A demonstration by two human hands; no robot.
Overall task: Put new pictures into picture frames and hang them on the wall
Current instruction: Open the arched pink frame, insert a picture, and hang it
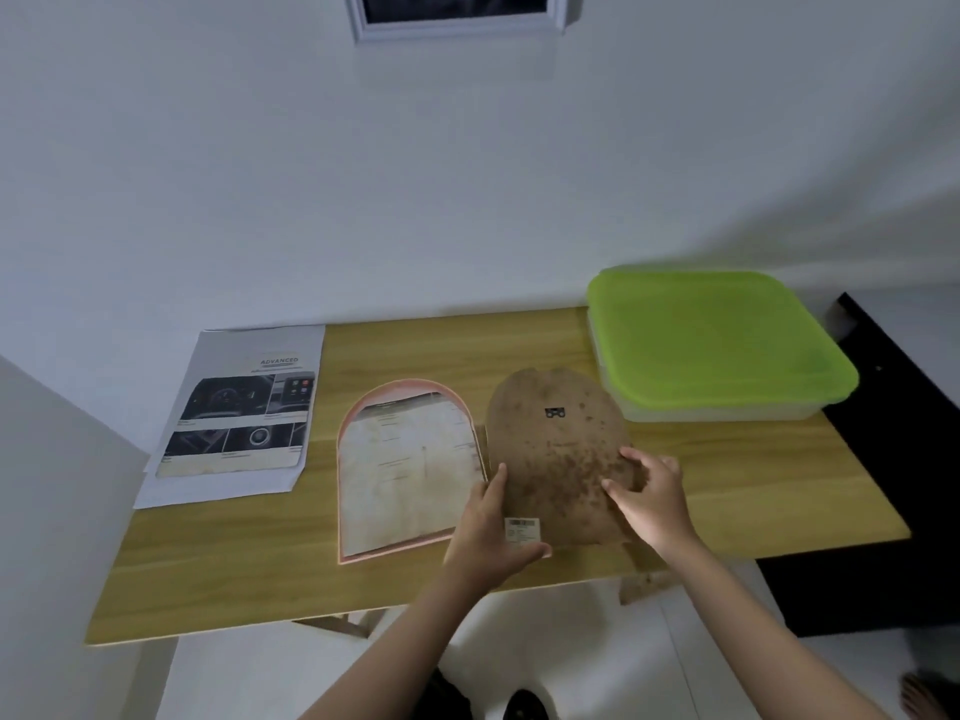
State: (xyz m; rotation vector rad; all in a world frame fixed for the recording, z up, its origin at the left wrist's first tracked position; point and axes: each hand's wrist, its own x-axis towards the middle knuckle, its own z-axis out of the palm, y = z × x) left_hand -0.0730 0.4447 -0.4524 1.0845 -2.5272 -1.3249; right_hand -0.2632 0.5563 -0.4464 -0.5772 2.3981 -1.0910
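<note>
An arch-shaped picture frame with a pink rim (408, 470) lies face up on the wooden table (234, 574), a pale printed sheet inside it. Right of it lies its brown, speckled backing board (556, 449) with a small black hanger and a white barcode label (522, 531). My left hand (491, 537) holds the board's lower left edge, thumb under the label. My right hand (649, 493) pinches the board's lower right edge with curled fingers. A printed car brochure page (239, 413) lies at the table's back left. A white-framed picture (457, 15) hangs on the wall above.
A clear plastic box with a green lid (717, 340) stands at the back right of the table. A black piece of furniture (893, 459) adjoins the table's right side. White wall behind; the floor below is white.
</note>
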